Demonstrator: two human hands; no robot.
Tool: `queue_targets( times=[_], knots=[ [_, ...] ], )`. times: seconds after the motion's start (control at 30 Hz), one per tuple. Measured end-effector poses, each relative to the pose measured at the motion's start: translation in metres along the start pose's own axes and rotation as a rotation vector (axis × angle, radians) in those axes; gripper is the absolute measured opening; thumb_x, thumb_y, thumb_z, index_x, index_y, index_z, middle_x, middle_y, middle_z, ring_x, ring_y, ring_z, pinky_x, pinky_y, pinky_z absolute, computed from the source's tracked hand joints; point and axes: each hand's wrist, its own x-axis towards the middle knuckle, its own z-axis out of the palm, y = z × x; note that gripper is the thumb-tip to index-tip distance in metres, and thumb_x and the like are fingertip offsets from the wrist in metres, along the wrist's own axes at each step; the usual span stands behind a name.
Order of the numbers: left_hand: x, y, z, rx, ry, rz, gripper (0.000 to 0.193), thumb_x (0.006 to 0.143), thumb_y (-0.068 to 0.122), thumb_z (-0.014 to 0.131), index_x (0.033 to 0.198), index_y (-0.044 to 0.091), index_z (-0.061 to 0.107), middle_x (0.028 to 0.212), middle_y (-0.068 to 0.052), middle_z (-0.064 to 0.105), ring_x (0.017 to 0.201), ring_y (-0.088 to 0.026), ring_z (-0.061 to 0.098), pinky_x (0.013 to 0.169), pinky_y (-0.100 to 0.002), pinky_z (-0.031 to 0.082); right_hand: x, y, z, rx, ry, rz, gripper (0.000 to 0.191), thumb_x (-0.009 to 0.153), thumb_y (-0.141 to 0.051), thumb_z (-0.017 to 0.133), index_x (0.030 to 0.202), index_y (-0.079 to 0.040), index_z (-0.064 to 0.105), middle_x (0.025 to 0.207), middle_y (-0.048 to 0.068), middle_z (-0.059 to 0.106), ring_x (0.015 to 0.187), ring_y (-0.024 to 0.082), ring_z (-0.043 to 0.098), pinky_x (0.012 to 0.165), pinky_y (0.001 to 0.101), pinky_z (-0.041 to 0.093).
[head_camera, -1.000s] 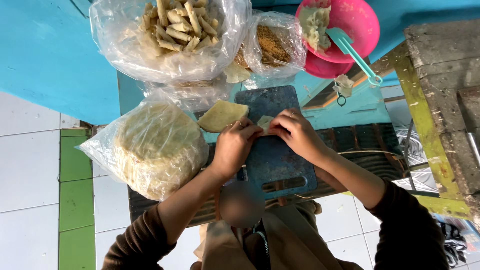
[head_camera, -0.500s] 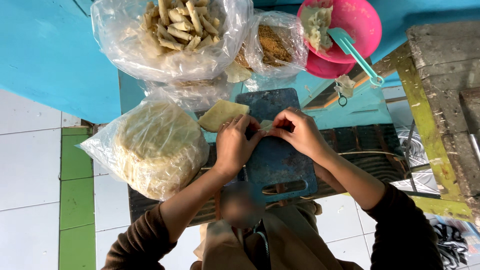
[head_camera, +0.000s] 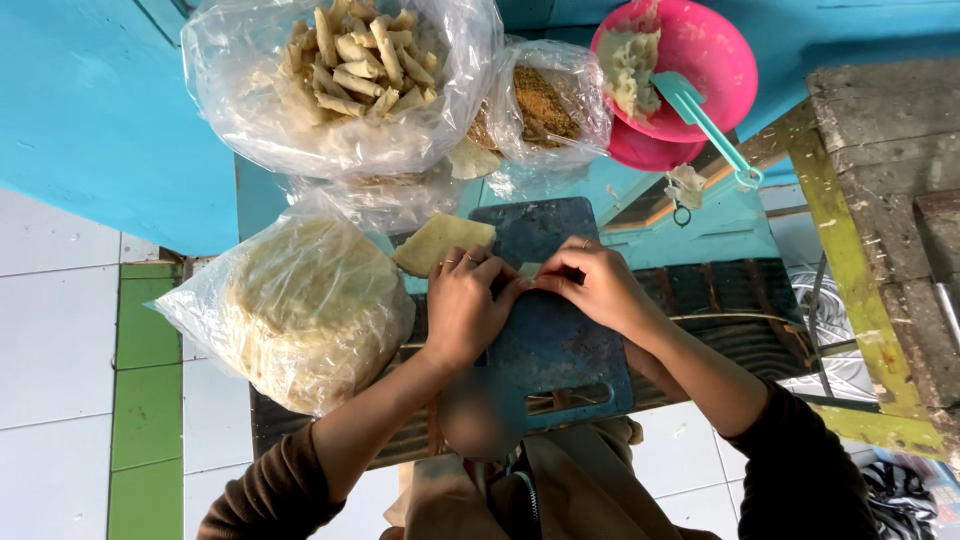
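My left hand (head_camera: 462, 303) and my right hand (head_camera: 592, 282) meet over a dark blue cutting board (head_camera: 553, 340). Both pinch a small pale folded pastry wrapper (head_camera: 528, 270) between their fingertips; most of it is hidden by the fingers. A flat pale wrapper sheet (head_camera: 440, 242) lies on the board's far left corner, just beyond my left hand.
A clear bag of round wrapper sheets (head_camera: 300, 310) sits left of the board. Beyond it are a bag of rolled pastries (head_camera: 345, 70), a bag of brown filling (head_camera: 540, 105) and a pink bowl (head_camera: 700, 60) with pale paste and a teal spoon (head_camera: 705, 120). A rough wooden bench (head_camera: 880, 200) stands right.
Both hands have drawn closer together over the board, and the small wrapper piece is now more tightly covered by the fingertips. The rest has not moved.
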Motion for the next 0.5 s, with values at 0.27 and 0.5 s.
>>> queue_targets(
  times=[0.27,0.5],
  knots=[
    [-0.003,-0.006,-0.001,0.151,0.03,0.239,0.01,0.088,0.027,0.077,0.091,0.019,0.071,0.096,0.005,0.069,0.096,-0.021,0.062,0.081,-0.041,0.041,-0.004,-0.003,0.001,-0.196,0.114,-0.32,0.019,0.079,-0.003,0.084,0.093,-0.004,0.072,0.094,0.006,0.07,0.09,0.027,0.065,0.08,0.0385,0.054],
    [-0.001,-0.002,-0.004,0.166,0.012,0.183,0.015,0.085,0.032,0.077,0.088,0.018,0.072,0.093,0.001,0.066,0.098,-0.024,0.059,0.081,-0.042,0.04,-0.003,-0.006,0.0,-0.247,0.101,-0.34,0.019,0.081,-0.003,0.083,0.096,-0.005,0.072,0.096,0.006,0.07,0.092,0.028,0.063,0.081,0.0391,0.052]
  ],
)
